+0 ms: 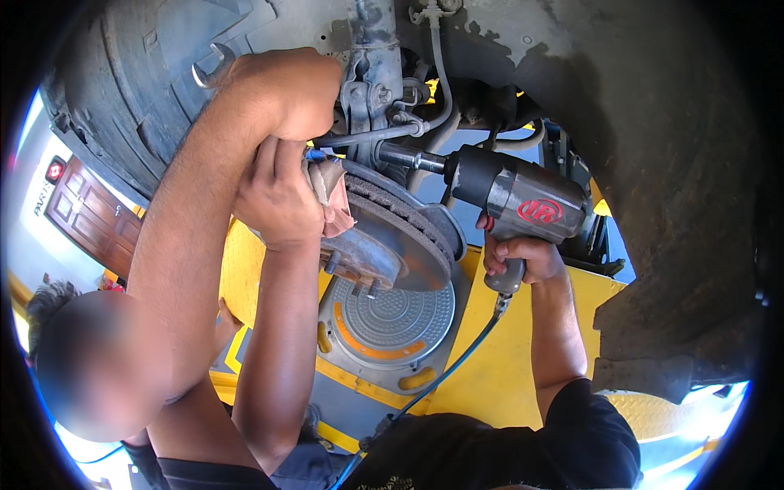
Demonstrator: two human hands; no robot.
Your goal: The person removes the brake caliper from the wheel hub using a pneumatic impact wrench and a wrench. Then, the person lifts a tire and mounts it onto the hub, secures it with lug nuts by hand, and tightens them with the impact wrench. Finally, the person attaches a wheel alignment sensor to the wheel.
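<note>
My left hand (300,94) is closed high beside the grey suspension strut (376,77). The jaw of an open-end wrench (214,67) sticks out past my wrist; its shaft is hidden behind hand and forearm. With my right hand (523,255) I grip the handle of a grey-black air impact wrench (535,196), level and pointing left. Its long socket (412,157) reaches the lower strut area; the contact point is hidden. A co-worker's hand (282,200) is just below my left hand, by a pinkish cloth (331,196) at the brake disc (408,253).
An air hose (461,359) runs down from the impact wrench. A round ribbed turntable plate (392,318) lies below, beside yellow platform panels (523,343). The wheel-arch liner (106,98) curves at left, and a dark body panel (686,269) hangs at right. A co-worker (106,367) crouches at left.
</note>
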